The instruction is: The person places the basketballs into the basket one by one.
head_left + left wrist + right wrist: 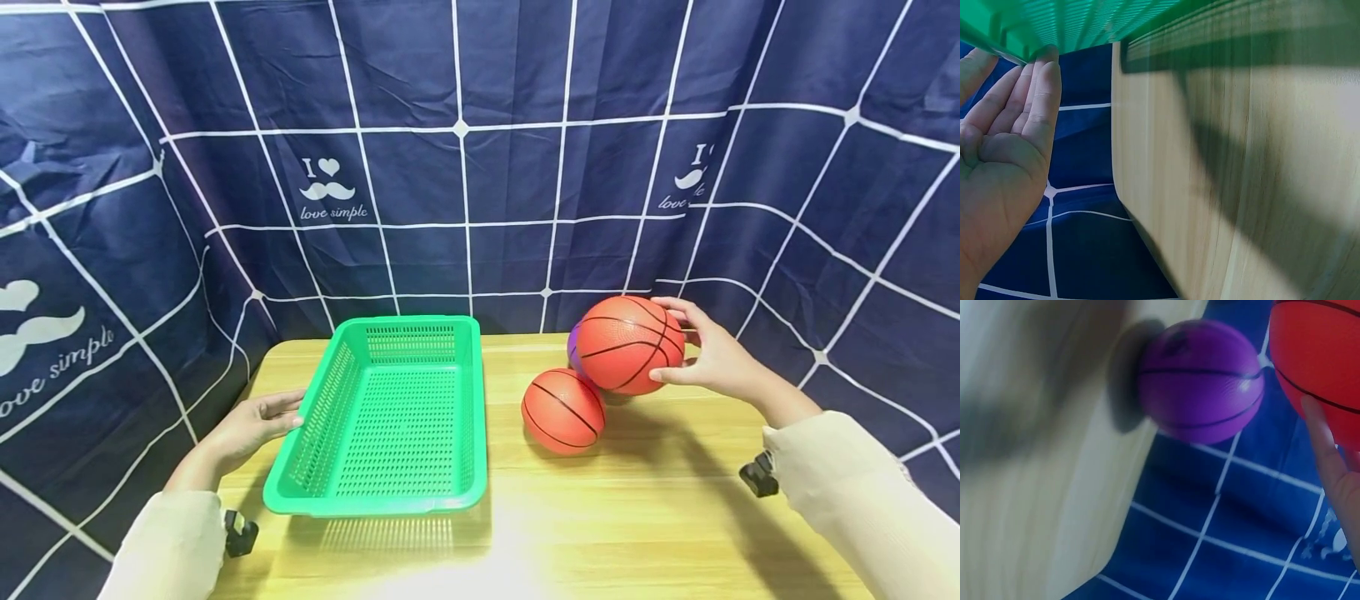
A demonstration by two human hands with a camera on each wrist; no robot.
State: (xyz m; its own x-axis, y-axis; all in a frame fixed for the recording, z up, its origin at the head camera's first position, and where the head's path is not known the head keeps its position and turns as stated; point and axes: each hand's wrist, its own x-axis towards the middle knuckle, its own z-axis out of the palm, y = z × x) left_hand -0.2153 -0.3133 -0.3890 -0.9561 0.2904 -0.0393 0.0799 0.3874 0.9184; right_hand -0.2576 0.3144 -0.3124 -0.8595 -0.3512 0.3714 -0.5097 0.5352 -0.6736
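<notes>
- Larger red ball (626,343): held in the right hand (708,354), raised above the surface (570,517) near its far right corner. Judged light, hollow, slightly springy, hard to break; likely to roll if let go.
- Right hand: fingers spread wide and curved over the ball's right side, thumb at lower front. One-sided hold; the widest part, with support from beneath, looks surer.
- Smaller red ball (562,412): on the surface, just left and in front; a low sweep would probably knock it.
- Purple ball (1201,384): behind the held ball, by the far edge; judged easy to nudge off.
- Bare wood lies between the smaller ball and the green basket (375,505): room for sideways travel.
- Basket: left half of surface, nothing inside. Raised rim calls for height; thin walls probably flex.
- Left hand (247,429): fingers nearly straight, tips at the basket's left rim, no grip evident.
- Blue curtain (510,183): beyond the far edge, limiting reach.
</notes>
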